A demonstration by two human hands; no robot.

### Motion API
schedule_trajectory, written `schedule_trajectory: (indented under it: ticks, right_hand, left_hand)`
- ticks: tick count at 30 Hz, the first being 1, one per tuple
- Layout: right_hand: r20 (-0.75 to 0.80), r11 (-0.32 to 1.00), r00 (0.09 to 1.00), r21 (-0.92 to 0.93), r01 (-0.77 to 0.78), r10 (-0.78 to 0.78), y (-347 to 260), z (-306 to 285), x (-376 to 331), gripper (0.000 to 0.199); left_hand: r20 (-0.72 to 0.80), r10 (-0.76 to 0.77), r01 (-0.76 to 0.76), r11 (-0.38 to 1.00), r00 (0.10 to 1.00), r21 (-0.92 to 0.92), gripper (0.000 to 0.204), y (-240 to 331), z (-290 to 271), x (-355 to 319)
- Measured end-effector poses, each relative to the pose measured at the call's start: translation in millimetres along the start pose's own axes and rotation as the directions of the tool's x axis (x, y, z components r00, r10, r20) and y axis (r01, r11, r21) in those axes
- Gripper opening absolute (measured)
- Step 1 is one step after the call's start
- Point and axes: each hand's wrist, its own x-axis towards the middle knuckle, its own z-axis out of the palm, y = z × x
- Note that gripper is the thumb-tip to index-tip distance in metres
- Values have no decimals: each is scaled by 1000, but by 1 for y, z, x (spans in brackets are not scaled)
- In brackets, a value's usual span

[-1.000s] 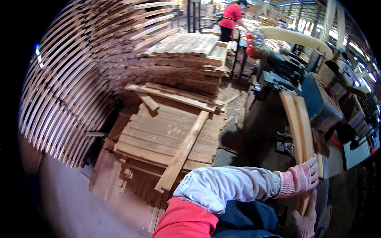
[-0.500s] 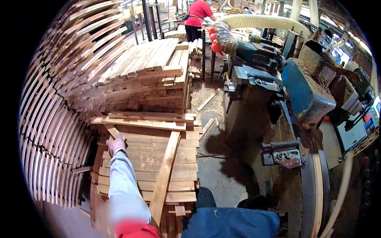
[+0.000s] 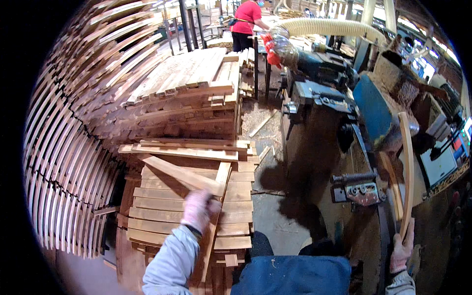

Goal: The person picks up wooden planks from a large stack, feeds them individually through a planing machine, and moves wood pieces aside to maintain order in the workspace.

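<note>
"While the right hand [image 3: 403,251] grasps a slim curved strip [image 3: 408,182] near its lower end, what is the left hand [image 3: 197,209] doing?"

"It grasps a pale board [image 3: 182,173] by the near end, although the fingers are rather blurred there."

"And where is this board?"

"It is slanted over the stack of planks [image 3: 157,204], with its far end near the long beam [image 3: 182,153]. Whether it touches the stack, I cannot tell."

"And the strip?"

"It stands almost upright on the right side, just beside a second strip [image 3: 392,184] and near the blue guard [image 3: 368,108]."
</note>
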Motion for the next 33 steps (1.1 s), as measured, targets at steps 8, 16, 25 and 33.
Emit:
schedule_trajectory:
  ticks: [8,16,25,33]
  right_hand:
    - [362,722,919,-677,143,156,-40,-158,-208,52]
    - [287,627,958,-746,226,-3,-1,-115,-132,55]
    - [505,756,626,86,649,-594,-177,147,37,34]
    - [677,847,518,482,223,-522,-215,249,-37,66]
  left_hand:
    - [487,337,-298,-479,806,826,73,77,58,23]
    - [144,-106,-160,-882,984,442,101,131,42,182]
    - [253,172,4,-834,952,551,84,101,21,175]
    - [127,322,58,-508,938,859,85,136,71,29]
